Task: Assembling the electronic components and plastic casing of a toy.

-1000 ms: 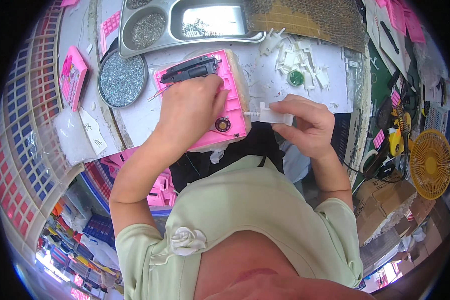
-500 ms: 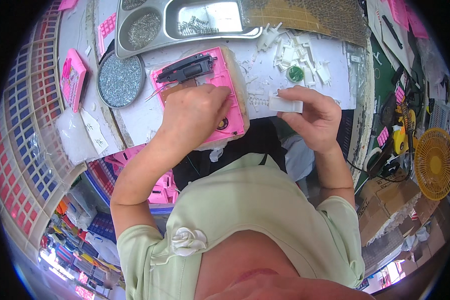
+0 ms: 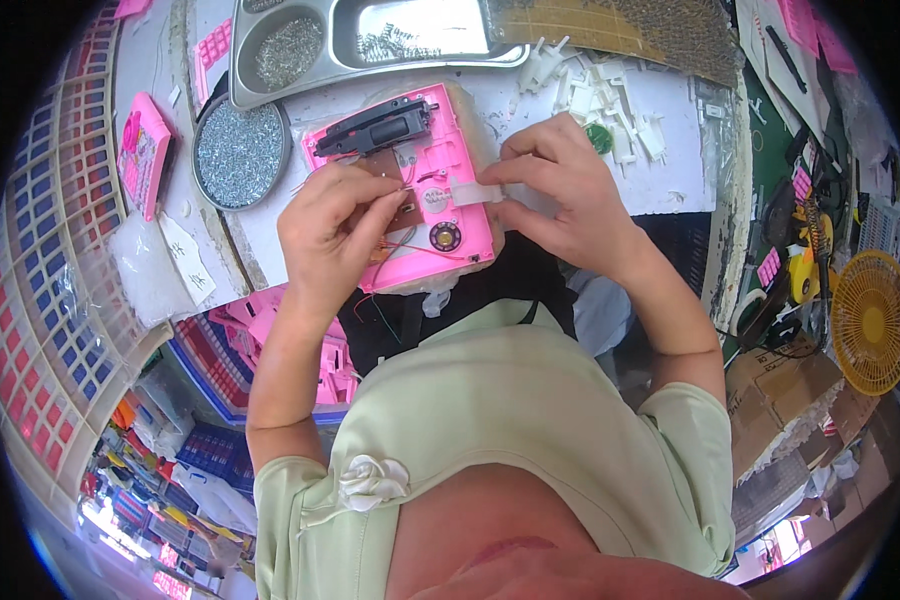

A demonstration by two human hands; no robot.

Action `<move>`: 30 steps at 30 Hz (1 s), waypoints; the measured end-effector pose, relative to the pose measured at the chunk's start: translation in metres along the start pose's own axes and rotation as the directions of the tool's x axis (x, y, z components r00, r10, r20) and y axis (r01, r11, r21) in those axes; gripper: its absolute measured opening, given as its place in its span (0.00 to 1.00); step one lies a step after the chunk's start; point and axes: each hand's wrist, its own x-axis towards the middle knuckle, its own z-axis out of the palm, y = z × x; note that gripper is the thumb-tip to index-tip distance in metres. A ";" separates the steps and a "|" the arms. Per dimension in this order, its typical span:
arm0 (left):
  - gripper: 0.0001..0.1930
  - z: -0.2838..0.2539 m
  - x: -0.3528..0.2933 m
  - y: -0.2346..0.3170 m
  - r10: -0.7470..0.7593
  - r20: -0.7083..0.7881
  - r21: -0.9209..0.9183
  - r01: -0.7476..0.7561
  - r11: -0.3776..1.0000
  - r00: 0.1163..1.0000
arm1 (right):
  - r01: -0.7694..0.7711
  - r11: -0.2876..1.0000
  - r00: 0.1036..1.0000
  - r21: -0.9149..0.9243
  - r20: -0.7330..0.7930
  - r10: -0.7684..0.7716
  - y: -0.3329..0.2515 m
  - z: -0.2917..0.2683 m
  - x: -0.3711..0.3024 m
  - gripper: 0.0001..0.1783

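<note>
Fingers of my right hand are narrow, thumb below and forefinger above, pinching a white plastic part. Its free end points left of my fingertips, over a pink casing. Something pale and ribbed shows just off that end; too small to tell what. On my left hand, thumb and forefinger are drawn close together at a brown board in the casing; can't tell if anything is between them. Casing lies right under my fingers, between both hands, inner side up.

Just beyond my left fingertips: black module, slanted across the casing's far end. Between the hands, slightly nearer me: round black disc, thin red wire beside it.

Further out, past my right knuckles: heap of white parts, green disc at its near edge. Beyond those, brown sheet. Past my left hand: metal tray with springs in one compartment. Left of that hand: round dish full of small metal bits, then a tilted pink toy.

Well right of my fingers: yellow round grid, torn cardboard just nearer me.
</note>
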 end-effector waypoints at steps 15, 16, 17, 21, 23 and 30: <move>0.08 0.024 -0.014 -0.015 0.095 -0.185 -0.074 -0.110 0.991 0.978 | 0.298 0.954 0.948 -0.046 0.134 -0.289 -0.001 0.008 0.025 0.21; 0.08 0.024 -0.014 -0.014 0.084 -0.186 -0.082 -0.101 0.992 0.979 | 0.297 0.954 0.950 -0.025 0.103 -0.293 0.001 0.011 0.024 0.20; 0.08 0.024 -0.014 -0.013 0.073 -0.186 -0.090 -0.091 0.992 0.980 | 0.298 0.955 0.952 -0.004 0.073 -0.297 0.003 0.014 0.023 0.20; 0.08 0.026 -0.015 -0.015 0.071 -0.186 -0.099 -0.090 0.991 0.980 | 0.144 0.977 0.988 0.160 0.031 -0.151 0.025 0.026 0.008 0.19; 0.08 0.024 -0.016 -0.014 0.044 -0.171 -0.111 -0.064 0.992 0.984 | 0.096 0.967 0.995 0.235 0.012 -0.102 0.029 0.032 0.005 0.18; 0.07 0.024 -0.014 -0.017 0.059 -0.143 -0.092 -0.073 0.993 0.988 | 0.122 0.988 0.983 -0.098 0.149 -0.106 0.002 0.026 0.018 0.17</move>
